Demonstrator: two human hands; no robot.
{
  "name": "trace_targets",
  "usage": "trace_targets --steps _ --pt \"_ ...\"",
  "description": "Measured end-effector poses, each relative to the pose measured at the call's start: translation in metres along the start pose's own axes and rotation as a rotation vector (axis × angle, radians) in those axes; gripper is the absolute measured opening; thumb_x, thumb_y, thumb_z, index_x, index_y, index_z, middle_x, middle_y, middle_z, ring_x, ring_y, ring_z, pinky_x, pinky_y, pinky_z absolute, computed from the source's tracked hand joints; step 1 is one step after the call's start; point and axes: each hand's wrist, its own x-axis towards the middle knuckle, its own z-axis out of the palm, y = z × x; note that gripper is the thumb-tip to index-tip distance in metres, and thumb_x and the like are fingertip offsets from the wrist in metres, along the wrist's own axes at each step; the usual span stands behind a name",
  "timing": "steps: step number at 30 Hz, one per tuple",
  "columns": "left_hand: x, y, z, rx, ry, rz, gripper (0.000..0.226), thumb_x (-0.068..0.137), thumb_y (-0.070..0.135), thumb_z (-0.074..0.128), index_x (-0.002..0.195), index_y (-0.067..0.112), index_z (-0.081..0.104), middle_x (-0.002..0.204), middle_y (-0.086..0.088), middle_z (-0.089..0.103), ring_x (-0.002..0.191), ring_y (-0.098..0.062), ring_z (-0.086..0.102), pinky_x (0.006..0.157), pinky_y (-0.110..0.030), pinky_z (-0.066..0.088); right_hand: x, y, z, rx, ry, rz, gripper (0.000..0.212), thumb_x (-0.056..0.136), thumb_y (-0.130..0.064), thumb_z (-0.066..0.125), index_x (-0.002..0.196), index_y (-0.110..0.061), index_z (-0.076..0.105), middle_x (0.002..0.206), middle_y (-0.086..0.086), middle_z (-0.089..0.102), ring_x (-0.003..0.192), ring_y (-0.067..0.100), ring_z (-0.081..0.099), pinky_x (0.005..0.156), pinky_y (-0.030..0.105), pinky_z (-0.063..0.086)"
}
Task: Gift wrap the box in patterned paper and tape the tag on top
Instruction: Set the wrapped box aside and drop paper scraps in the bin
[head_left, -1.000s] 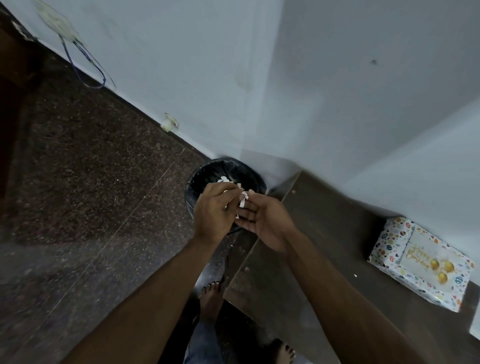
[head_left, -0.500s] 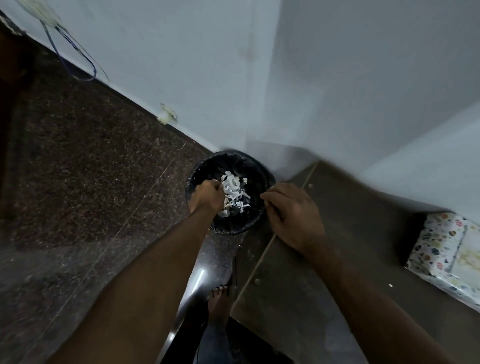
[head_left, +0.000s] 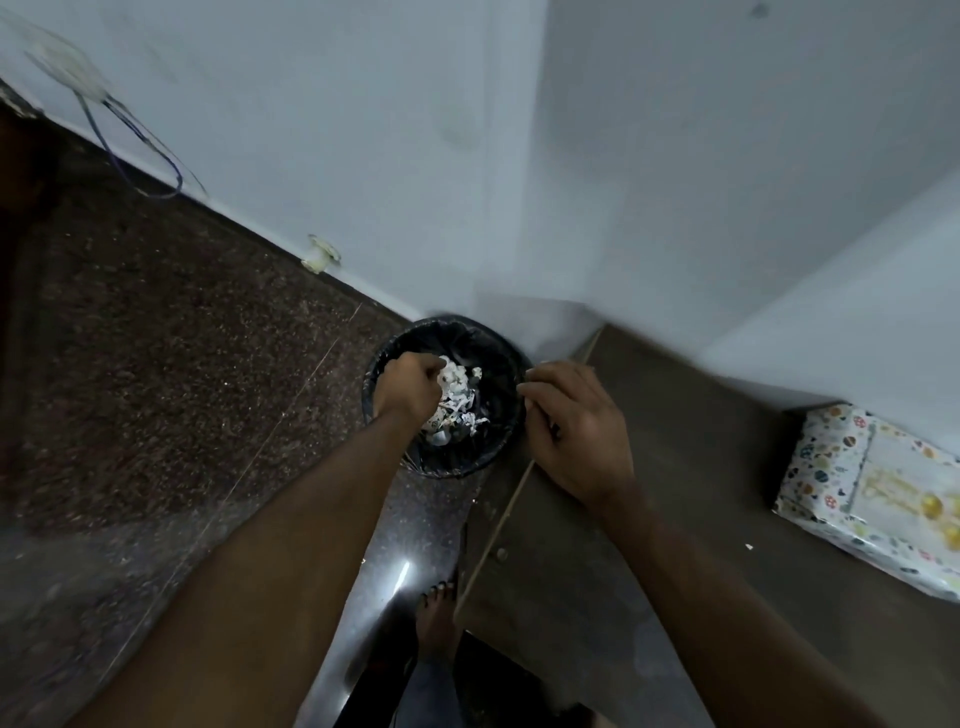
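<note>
While my left hand (head_left: 410, 387), fingers curled, is dropping scraps into the round black lined bin (head_left: 447, 457), my right hand (head_left: 576, 431), fingers bent, is resting on the brown table's corner (head_left: 675, 467); shaking bits low should keep them inside.

Your hands, joined around a small white scrap a second ago, are now working apart: your left hand (head_left: 410, 387) is reaching down into the black bin (head_left: 498, 447) over the paper scraps (head_left: 457, 402), fingers curled, while your right hand (head_left: 576, 431) is resting at the table (head_left: 675, 519) edge. The wrapped box (head_left: 852, 488) is sliding toward the right border of your view.
</note>
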Motion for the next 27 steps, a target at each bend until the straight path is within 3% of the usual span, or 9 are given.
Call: trace_targets --steps 3,9,19,27 --pt "0.002 0.005 -0.001 -0.043 0.082 0.028 0.024 0.093 0.006 0.059 0.108 0.016 0.075 0.112 -0.009 0.073 0.099 -0.028 0.068 0.089 -0.036 0.055 -0.012 0.002 -0.004 -0.003 0.041 0.037 0.013 0.090 -0.006 0.061 0.094 -0.005 0.073 0.102 0.007 0.068 0.099 0.027 0.062 0.085 0.040 0.052" --pt "0.002 0.001 0.006 -0.052 0.098 0.058 0.015 0.089 0.007 0.067 0.096 0.016 0.075 0.102 -0.005 0.073 0.085 -0.021 0.065 0.076 -0.031 0.054 -0.032 0.006 -0.004 0.020 0.066 0.076 0.013 0.089 -0.005 0.064 0.096 -0.003 0.074 0.105 0.010 0.068 0.105 0.027 0.062 0.088 0.032 0.052" --pt "0.004 0.004 0.006 -0.004 0.037 0.047 0.027 0.092 0.003 0.061 0.113 0.015 0.073 0.111 -0.009 0.072 0.099 -0.025 0.067 0.086 -0.032 0.053 -0.033 0.005 -0.006 0.068 0.107 0.139 0.012 0.087 -0.002 0.065 0.095 -0.004 0.075 0.104 0.008 0.069 0.102 0.024 0.062 0.084 0.029 0.051" --pt "0.011 0.003 0.015 -0.032 0.038 0.001 0.012 0.087 0.021 0.074 0.095 0.012 0.076 0.094 -0.010 0.074 0.086 -0.025 0.068 0.081 -0.037 0.057 -0.034 0.006 -0.004 0.072 0.108 0.154 0.012 0.088 -0.003 0.066 0.096 -0.004 0.075 0.105 0.008 0.069 0.105 0.025 0.062 0.083 0.033 0.053"
